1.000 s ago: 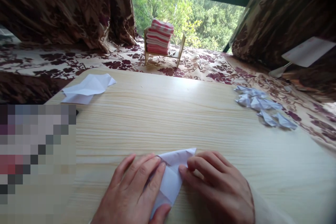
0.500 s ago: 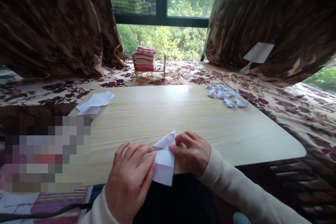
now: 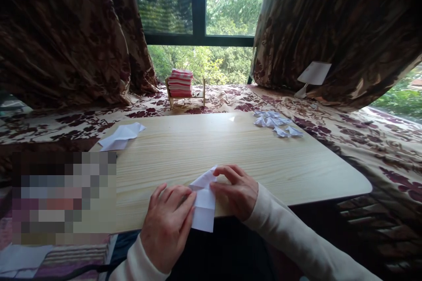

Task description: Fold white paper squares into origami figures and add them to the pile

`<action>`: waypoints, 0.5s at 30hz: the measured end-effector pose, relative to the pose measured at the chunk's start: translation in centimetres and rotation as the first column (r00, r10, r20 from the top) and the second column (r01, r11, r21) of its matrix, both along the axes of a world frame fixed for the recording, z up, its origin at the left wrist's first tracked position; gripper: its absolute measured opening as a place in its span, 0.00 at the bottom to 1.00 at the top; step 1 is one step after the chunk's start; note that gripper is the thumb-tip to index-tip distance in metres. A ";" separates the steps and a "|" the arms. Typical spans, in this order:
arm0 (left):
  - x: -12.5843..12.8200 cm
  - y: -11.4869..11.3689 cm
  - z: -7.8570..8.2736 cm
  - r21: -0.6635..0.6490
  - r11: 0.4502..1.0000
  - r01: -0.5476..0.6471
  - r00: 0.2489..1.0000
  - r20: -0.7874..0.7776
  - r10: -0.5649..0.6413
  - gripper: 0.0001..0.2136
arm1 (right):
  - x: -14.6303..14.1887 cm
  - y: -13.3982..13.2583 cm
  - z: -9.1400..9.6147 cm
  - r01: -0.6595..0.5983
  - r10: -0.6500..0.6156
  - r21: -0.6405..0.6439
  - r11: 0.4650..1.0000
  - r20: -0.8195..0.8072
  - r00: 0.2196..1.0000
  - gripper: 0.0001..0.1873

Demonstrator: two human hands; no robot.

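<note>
A white sheet of paper [image 3: 204, 206] with creases lies at the table's front edge, its lower part jutting past the edge. Its top is folded to a slanted point. My left hand [image 3: 169, 221] grips the paper's left side between thumb and fingers. At the upper right, my right hand [image 3: 239, 189] pinches the paper's pointed corner with thumb and index finger. Part of the sheet's left side is hidden under my left fingers.
Several small folded paper pieces [image 3: 273, 122] sit at the table's [image 3: 184, 153] back right. Creased white paper [image 3: 121, 135] lies at the back left. Beyond stand a small rack with striped pink cloths [image 3: 180, 83] and a white lamp [image 3: 314, 73]. A blurred patch covers the left.
My right thumb and index finger have shifted onto the paper's top corner, which showed free before. The camera view has tilted slightly; my left hand keeps its hold.
</note>
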State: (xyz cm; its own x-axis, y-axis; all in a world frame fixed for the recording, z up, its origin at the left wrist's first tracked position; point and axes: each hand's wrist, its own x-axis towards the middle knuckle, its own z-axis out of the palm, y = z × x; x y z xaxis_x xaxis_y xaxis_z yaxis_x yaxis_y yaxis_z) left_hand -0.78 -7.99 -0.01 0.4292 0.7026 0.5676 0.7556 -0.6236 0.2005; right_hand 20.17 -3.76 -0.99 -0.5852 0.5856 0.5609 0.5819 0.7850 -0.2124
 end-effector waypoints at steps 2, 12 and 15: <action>0.0 0.0 0.0 0.005 1.000 0.001 1.000 0.008 -0.001 0.13 | -0.1 -0.1 0.1 0.003 -0.003 0.002 1.000 0.002 1.000 0.14; 0.0 -0.3 0.3 -0.041 0.999 -0.004 0.999 0.038 0.006 0.13 | -0.2 0.0 0.0 -0.027 0.027 0.009 1.000 -0.018 0.999 0.15; 0.0 -0.3 0.3 -0.029 0.999 -0.012 0.999 0.034 0.013 0.13 | -0.2 0.0 0.0 -0.035 0.035 0.002 0.999 -0.028 0.999 0.14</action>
State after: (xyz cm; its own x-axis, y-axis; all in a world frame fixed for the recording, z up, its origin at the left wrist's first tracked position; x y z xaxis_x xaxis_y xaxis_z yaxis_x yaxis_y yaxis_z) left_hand -0.78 -8.24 0.29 0.4009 0.7242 0.5610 0.7559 -0.6075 0.2441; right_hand 19.92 -3.79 -0.95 -0.5894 0.5639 0.5784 0.5476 0.8053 -0.2271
